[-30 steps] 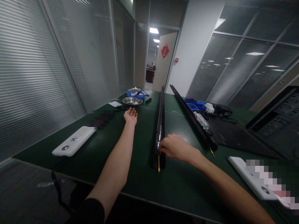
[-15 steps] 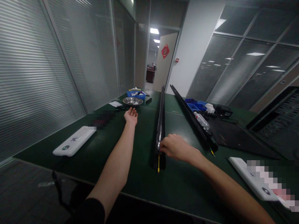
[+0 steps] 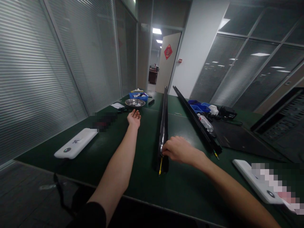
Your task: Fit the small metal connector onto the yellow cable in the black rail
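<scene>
Two bare hands on a green table (image 3: 142,183), one lying open, one at a long black bar.

At the lower left of the frame a white pad (image 3: 76,143) lies flat near the table edge. Right of it, the left hand (image 3: 134,118) rests palm up at mid-frame with its fingers spread and released, holding nothing, just short of a metal bowl (image 3: 135,102). The long black bar (image 3: 163,126) runs up the centre of the frame, a yellow wire (image 3: 160,167) sticking out of its near end. The right hand (image 3: 179,149) sits just right of centre, fingers curled and gripping the bar's right edge near that end. Further right lie a second black bar (image 3: 194,118) and a bottle (image 3: 205,123).
</scene>
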`<control>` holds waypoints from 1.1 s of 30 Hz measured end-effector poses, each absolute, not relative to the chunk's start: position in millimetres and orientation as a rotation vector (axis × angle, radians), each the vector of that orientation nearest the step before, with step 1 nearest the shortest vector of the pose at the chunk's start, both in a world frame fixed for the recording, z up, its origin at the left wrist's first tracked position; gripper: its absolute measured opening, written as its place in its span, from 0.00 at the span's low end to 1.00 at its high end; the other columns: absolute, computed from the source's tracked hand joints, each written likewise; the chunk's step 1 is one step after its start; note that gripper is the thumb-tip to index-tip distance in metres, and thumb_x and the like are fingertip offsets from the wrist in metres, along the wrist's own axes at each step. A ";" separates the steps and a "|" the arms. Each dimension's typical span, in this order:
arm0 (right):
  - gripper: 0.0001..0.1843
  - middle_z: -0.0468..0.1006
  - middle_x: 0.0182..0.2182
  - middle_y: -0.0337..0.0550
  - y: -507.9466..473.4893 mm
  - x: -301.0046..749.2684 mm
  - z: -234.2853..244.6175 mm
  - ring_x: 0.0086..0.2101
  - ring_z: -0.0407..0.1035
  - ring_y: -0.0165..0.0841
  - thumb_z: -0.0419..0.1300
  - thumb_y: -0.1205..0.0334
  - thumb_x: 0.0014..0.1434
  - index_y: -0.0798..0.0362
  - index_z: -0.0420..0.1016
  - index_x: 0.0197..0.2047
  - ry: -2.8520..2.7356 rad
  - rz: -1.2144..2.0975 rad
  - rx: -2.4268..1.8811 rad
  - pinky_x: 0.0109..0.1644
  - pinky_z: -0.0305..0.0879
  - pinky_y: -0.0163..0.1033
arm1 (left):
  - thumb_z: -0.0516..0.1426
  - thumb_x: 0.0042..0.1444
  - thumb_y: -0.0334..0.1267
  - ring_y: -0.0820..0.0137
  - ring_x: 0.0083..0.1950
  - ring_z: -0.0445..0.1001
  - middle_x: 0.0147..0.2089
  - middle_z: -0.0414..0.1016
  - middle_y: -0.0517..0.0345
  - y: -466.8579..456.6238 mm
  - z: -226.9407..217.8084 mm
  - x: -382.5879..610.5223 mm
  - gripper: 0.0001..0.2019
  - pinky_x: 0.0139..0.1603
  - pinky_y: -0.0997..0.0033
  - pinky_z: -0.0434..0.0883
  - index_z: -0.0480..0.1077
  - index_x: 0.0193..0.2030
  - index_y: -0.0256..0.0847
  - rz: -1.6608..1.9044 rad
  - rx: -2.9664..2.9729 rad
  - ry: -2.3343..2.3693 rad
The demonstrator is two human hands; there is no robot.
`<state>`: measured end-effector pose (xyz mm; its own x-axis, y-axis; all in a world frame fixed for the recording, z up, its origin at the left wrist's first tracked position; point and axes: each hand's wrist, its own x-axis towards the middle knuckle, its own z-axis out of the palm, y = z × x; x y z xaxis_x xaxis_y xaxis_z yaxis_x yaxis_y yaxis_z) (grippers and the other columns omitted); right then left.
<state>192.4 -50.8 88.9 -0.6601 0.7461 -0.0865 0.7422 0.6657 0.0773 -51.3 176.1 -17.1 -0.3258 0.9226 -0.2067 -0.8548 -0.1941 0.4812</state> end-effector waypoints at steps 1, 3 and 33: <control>0.10 0.85 0.38 0.45 -49.8 192.7 88.1 0.39 0.79 0.40 0.62 0.58 0.66 0.45 0.85 0.46 2.763 0.052 1.235 0.38 0.66 0.37 | 0.51 0.62 0.35 0.71 0.31 0.74 0.37 0.77 0.52 175.2 -17.3 -48.0 0.10 0.34 0.73 0.68 0.73 0.43 0.38 1.794 0.174 0.624; 0.10 0.85 0.38 0.44 -47.6 193.4 86.7 0.38 0.79 0.39 0.62 0.59 0.65 0.44 0.85 0.46 2.754 0.045 1.221 0.38 0.67 0.36 | 0.52 0.63 0.34 0.72 0.28 0.73 0.33 0.76 0.53 173.0 -18.2 -38.0 0.09 0.32 0.74 0.68 0.73 0.41 0.37 1.763 0.239 0.636; 0.11 0.76 0.25 0.36 -20.3 223.3 52.8 0.24 0.68 0.28 0.65 0.54 0.62 0.55 0.77 0.39 3.181 -1.584 1.490 0.29 0.61 0.31 | 0.55 0.68 0.51 0.64 0.46 0.72 0.42 0.81 0.57 8.1 -0.1 14.9 0.17 0.57 0.64 0.59 0.79 0.41 0.42 0.830 2.226 0.582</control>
<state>223.3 -20.3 52.8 -0.4946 0.8294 0.2598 0.2925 0.4403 -0.8488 14.9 8.1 -0.1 0.6962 0.6004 0.3934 0.1655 -0.6676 0.7259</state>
